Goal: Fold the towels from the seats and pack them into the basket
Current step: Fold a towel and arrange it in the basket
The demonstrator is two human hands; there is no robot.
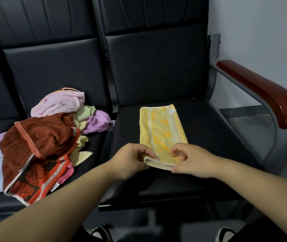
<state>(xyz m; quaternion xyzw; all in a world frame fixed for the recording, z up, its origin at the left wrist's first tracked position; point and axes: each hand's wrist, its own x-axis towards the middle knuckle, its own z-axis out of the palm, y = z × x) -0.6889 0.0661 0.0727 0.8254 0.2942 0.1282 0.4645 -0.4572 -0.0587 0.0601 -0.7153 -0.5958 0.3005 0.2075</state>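
Note:
A yellow towel [162, 130] with an orange patterned band lies folded lengthwise on the right black seat [209, 137]. My left hand [130, 159] pinches its near left corner, lifting the near edge a little. My right hand [189, 159] grips the near right corner of the same edge. A heap of unfolded towels [48, 137] covers the left seat: a brown-red one on top, with pink, purple, pale yellow and light blue ones around it. No basket is in view.
A dark red wooden armrest [265, 93] on a grey metal frame borders the right seat. Black seat backs [149, 67] rise behind both seats. A white wall [261, 32] stands at the right. My shoes [100, 233] show at the bottom.

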